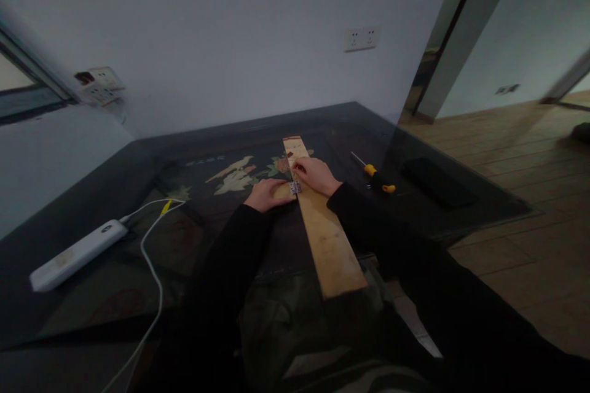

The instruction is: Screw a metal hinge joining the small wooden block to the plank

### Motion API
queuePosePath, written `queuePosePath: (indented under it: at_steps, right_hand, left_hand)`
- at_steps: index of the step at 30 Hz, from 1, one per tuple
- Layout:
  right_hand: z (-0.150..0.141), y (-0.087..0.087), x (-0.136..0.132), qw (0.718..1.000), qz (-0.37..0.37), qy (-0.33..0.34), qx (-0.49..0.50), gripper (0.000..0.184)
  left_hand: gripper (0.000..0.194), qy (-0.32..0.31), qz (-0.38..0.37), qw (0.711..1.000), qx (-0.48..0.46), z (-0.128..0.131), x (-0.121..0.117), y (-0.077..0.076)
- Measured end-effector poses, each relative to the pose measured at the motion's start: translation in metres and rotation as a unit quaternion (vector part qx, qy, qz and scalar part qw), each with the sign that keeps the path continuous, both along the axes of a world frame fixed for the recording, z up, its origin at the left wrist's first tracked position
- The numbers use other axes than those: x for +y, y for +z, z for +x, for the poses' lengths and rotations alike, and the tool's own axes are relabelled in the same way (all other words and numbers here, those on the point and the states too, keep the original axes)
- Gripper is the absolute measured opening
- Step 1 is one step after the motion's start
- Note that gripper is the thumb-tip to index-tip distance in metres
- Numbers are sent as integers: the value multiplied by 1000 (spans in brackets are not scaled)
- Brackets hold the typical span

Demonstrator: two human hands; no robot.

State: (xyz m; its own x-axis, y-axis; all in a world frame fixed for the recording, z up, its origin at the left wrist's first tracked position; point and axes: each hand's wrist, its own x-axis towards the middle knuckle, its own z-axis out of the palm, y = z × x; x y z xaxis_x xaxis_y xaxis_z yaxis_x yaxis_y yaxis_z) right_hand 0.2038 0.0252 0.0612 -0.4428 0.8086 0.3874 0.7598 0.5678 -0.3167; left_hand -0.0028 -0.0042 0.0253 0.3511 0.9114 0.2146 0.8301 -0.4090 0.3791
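Observation:
A long wooden board (329, 239) lies on the dark glass-topped table (115, 172), its near end sticking out past the table's front edge. A small metal hinge (295, 187) sits at the board's left edge. My left hand (267, 193) rests flat beside the hinge, fingers stretched toward it and touching the board's edge. My right hand (316, 173) lies on top of the board just beyond the hinge, fingers curled and pressed down on the wood; whether they pinch something small is hidden.
A yellow-and-black screwdriver (375, 177) lies right of the board. A dark flat object (437, 183) sits farther right. A white power bank (76, 253) with a white cable (154, 270) lies at the left. Wall sockets (362, 38) are behind; wooden floor to the right.

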Motion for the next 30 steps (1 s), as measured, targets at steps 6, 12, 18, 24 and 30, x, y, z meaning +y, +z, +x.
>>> queuePosePath:
  at_steps: [6, 12, 18, 24, 30]
  right_hand:
    - [17, 4, 12, 996, -69, -47, -42, 24]
    - [18, -3, 15, 996, -73, -32, -49, 19]
    - [16, -7, 16, 998, -48, -15, -41, 18]
    - [21, -6, 22, 995, -83, -31, -43, 16]
    - [41, -1, 26, 976, -175, -112, -59, 27]
  left_hand:
    - [62, -2, -2, 1000, -2, -1, 1, 0]
    - [62, -1, -1, 1000, 1, -1, 1, 0]
    - [61, -5, 1, 1000, 0, -2, 3, -2]
    - [61, -3, 0, 1000, -9, -2, 2, -2]
    - [64, -4, -7, 1000, -2, -2, 1, 0]
